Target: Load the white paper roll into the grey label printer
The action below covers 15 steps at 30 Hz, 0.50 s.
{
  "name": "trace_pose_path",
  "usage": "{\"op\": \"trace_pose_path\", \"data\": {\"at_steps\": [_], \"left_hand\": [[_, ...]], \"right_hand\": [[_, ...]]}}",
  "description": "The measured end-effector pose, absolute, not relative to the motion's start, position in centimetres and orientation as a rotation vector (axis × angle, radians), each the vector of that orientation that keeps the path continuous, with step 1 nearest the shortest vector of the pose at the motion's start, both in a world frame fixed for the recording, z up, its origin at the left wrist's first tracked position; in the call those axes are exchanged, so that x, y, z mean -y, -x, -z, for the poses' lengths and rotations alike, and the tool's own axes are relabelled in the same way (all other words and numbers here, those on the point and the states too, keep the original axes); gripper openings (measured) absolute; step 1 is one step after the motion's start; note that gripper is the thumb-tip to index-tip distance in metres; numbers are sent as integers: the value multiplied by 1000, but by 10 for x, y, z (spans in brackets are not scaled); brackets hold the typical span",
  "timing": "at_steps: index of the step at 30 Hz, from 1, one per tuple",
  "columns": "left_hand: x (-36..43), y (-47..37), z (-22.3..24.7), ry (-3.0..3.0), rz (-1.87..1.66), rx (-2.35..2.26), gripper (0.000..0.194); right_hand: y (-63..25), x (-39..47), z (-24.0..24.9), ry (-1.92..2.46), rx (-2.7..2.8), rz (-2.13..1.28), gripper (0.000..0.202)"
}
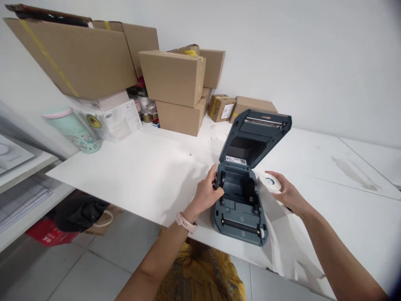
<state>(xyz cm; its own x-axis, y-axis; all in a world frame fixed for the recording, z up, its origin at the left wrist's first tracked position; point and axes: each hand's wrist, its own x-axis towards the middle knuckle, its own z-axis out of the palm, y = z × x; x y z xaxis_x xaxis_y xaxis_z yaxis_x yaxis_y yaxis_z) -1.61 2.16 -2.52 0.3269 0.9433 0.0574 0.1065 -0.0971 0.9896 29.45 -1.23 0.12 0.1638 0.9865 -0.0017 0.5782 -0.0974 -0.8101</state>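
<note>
A dark grey label printer (241,225) stands on the white table with its lid (272,138) raised. Its inner bay shows two black roll holders and no roll between them. My left hand (206,192), with a pink watch band on the wrist, grips the printer's left side wall, thumb over the edge. To the right of the printer, my right hand (288,194) is closed round a white paper roll (270,183) with a bluish core. A white sheet or strip (288,238) hangs below the roll, over the table's front edge.
Cardboard boxes (172,79) are stacked at the back left, with smaller boxes (222,108) behind the printer. A mint tumbler (73,129) stands beside a white box (115,121) at the left. Shelves with papers (25,200) are at the far left.
</note>
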Motion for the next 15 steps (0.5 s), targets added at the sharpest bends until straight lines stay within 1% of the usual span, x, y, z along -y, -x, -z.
{"op": "trace_pose_path", "data": {"at_steps": [4,5,10,13,15], "left_hand": [[-21,16,25,-1494,-949,-1024,91],[-21,16,25,-1503,-942,-1030,90],[-21,16,24,-1537,-942,-1033,89],[-20,16,22,-1543,-945,-1028,86],[-19,16,20,-1545,-947,-1019,84]], "right_hand": [[-311,19,-11,1685,1575,-913,87],[-320,22,-14,1653,1552,-955,87],[-370,54,-10,1721,1405,-1014,58],[-364,73,1,1729,1547,-1093,57],[-344,80,5,1708,1551,-986,53]]}}
